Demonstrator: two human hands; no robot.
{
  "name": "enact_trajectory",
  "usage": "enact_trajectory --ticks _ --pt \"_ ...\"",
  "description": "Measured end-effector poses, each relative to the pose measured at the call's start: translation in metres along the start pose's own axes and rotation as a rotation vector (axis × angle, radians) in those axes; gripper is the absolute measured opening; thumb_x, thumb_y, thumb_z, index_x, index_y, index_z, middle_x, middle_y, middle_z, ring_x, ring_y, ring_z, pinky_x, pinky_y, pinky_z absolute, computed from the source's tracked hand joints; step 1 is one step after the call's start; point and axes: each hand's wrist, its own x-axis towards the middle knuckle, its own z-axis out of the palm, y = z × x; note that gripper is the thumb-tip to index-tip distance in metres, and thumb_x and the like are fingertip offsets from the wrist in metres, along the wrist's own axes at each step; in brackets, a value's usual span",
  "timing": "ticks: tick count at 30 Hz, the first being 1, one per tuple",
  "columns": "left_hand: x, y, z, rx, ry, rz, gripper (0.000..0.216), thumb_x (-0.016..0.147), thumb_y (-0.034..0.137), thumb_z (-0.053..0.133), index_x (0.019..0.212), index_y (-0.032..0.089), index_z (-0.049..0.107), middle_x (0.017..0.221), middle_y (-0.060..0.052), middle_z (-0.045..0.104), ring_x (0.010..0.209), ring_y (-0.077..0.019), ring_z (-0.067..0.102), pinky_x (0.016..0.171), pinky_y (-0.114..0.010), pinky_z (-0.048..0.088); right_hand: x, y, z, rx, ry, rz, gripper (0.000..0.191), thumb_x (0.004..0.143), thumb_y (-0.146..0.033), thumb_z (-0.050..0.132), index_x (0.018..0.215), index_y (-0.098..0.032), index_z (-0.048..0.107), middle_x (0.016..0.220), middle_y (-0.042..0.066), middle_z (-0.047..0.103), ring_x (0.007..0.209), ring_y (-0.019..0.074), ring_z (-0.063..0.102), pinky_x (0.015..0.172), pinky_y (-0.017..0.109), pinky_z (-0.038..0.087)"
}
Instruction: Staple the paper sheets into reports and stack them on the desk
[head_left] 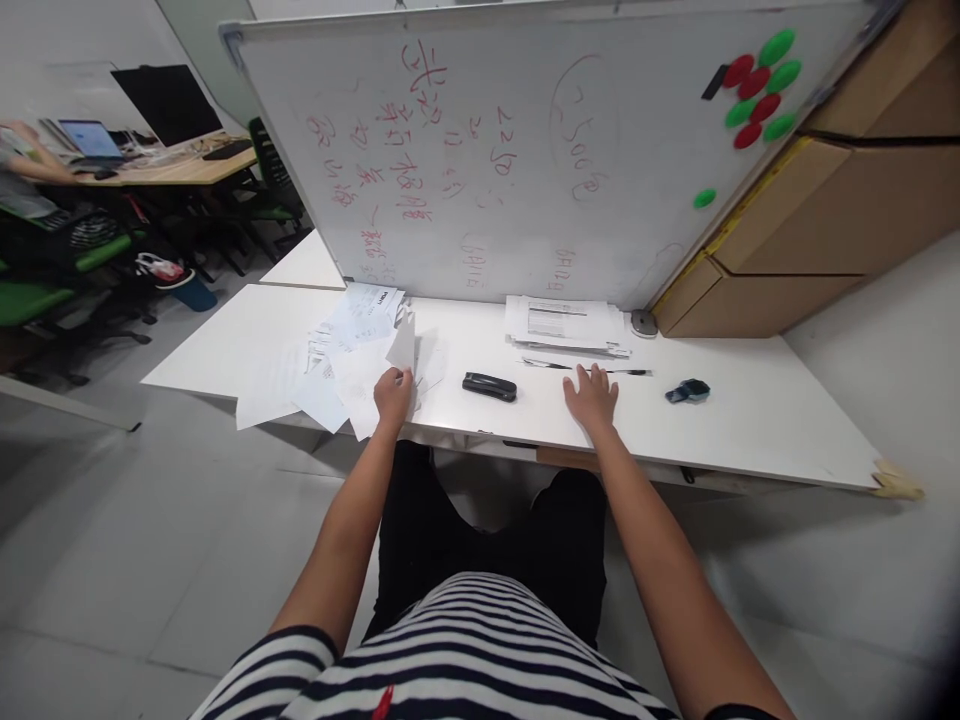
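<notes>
- As your left hand point(394, 397) is pinching a sheet point(403, 345) just beyond its fingertips, you are seemingly handling loose papers point(364, 370) left of those fingers.
- Your right hand point(592, 402) is resting, fingers spread, grasping nothing.
- Moving the sheet is probably calling for a steady pinch.

Both arms reach forward, the left hand point(394, 397) curled and the right hand point(592, 398) spread.
The left forearm point(352, 510) slants inward from the lower left, bare below the sleeve, its wrist nearly in line; the fingers fold into a loose fist with the thumb side toward the right. The right forearm point(664, 540) slants inward from the lower right, its wrist nearly straight, the hand back-up with fingers fanned and pointing away from the body. The hands are well apart, roughly level with each other.
</notes>
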Motion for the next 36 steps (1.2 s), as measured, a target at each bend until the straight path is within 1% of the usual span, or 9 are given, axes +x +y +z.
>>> enact_trajectory --ticks 5,9,13,17,20,22,30,33,36 --pt "0.002 0.015 -0.015 0.026 0.052 0.086 0.03 0.091 0.042 0.043 0.078 0.02 0.059 0.086 -0.007 0.068 0.087 -0.0206 0.061 0.09 -0.034 0.04 -0.001 -0.002 -0.002 0.015 0.032 0.002 0.062 0.094 -0.052 0.021 0.142 -0.018 0.039 0.155 0.013 0.026 0.143 0.0282 0.018 0.113 0.052 0.012" --pt "-0.015 0.049 -0.039 0.067 0.171 0.237 0.027 0.092 0.04 0.046 0.08 0.02 0.059 0.092 -0.008 0.068 0.104 -0.0245 0.057 0.11 -0.049 0.019 -0.003 -0.005 -0.005 0.016 0.037 -0.001 0.06 0.094 -0.051 0.022 0.142 -0.018 0.04 0.154 0.013 0.027 0.143 0.0276 0.018 0.113 0.05 0.012" --pt "-0.032 0.071 -0.036 0.068 0.069 0.436 0.02 0.092 0.034 0.047 0.087 0.023 0.062 0.101 -0.007 0.068 0.111 -0.0259 0.054 0.113 -0.054 0.006 -0.005 -0.005 -0.006 0.015 0.027 -0.006 0.062 0.095 -0.051 0.02 0.143 -0.017 0.039 0.155 0.013 0.027 0.143 0.0277 0.018 0.113 0.05 0.012" --pt "-0.018 0.062 -0.002 0.2 -0.169 0.331 0.021 0.092 0.029 0.043 0.082 0.021 0.06 0.092 -0.008 0.068 0.097 -0.0262 0.059 0.107 -0.056 0.02 -0.006 -0.004 -0.006 0.011 0.036 -0.007 0.062 0.095 -0.051 0.019 0.143 -0.016 0.039 0.154 0.013 0.027 0.143 0.0277 0.019 0.113 0.049 0.013" --pt "-0.001 0.049 0.016 0.272 -0.284 0.202 0.021 0.091 0.03 0.042 0.084 0.019 0.058 0.093 -0.012 0.066 0.092 -0.028 0.06 0.09 -0.047 0.04 -0.007 -0.005 -0.007 0.008 0.041 -0.013 0.06 0.095 -0.049 0.021 0.141 -0.016 0.042 0.153 0.013 0.03 0.142 0.0272 0.021 0.113 0.048 0.014" --pt "0.009 0.041 0.019 0.303 -0.305 0.204 0.02 0.091 0.03 0.042 0.085 0.019 0.057 0.094 -0.013 0.065 0.091 -0.0285 0.06 0.081 -0.041 0.044 -0.006 -0.005 -0.008 0.012 0.052 -0.016 0.059 0.095 -0.049 0.022 0.14 -0.017 0.043 0.152 0.013 0.032 0.141 0.0271 0.022 0.113 0.048 0.014" --pt "0.045 0.015 -0.013 0.302 -0.165 0.207 0.017 0.09 0.028 0.044 0.08 0.02 0.055 0.088 -0.012 0.064 0.089 -0.0275 0.059 0.078 -0.038 0.044 -0.006 -0.006 -0.008 0.024 0.106 -0.019 0.055 0.094 -0.046 0.026 0.135 -0.016 0.048 0.149 0.014 0.037 0.139 0.0276 0.026 0.112 0.048 0.015" --pt "0.039 0.03 -0.035 0.229 -0.07 0.255 0.019 0.091 0.03 0.042 0.082 0.02 0.056 0.089 -0.01 0.064 0.091 -0.0258 0.058 0.085 -0.04 0.043 -0.004 -0.007 -0.008 0.038 0.117 -0.017 0.054 0.094 -0.045 0.028 0.133 -0.016 0.049 0.147 0.014 0.039 0.138 0.0282 0.028 0.111 0.049 0.015" --pt "0.001 0.063 -0.047 0.169 0.0 0.399 0.019 0.091 0.031 0.043 0.084 0.02 0.057 0.09 -0.008 0.064 0.097 -0.0248 0.058 0.106 -0.049 0.029 -0.001 -0.009 -0.013 0.078 0.119 0.009 0.053 0.093 -0.045 0.032 0.132 -0.016 0.051 0.147 0.014 0.039 0.137 0.0286 0.028 0.112 0.049 0.015"
